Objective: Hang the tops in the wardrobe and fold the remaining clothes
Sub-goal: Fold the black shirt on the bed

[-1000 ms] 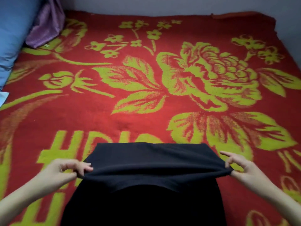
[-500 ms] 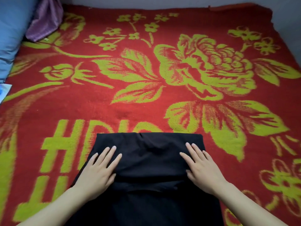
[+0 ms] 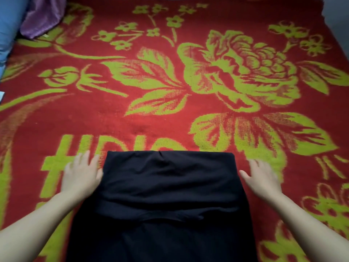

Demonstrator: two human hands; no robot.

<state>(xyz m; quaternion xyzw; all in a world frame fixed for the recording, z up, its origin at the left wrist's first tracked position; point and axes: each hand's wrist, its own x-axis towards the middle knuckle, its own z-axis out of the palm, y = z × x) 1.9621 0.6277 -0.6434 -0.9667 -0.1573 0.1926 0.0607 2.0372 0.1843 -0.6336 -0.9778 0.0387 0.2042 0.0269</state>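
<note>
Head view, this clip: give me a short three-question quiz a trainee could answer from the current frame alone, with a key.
1. True or false: the left hand pinches a corner of the folded black garment.
2. Where are the left hand and the right hand? A) flat on top of the garment; B) open over the red floral blanket, one at each side of the garment; C) raised, holding the garment in the air.
3. Fill in: the purple cloth lies at the blanket's far ___ corner.
Key: 1 false; 2 B; 3 left.
</note>
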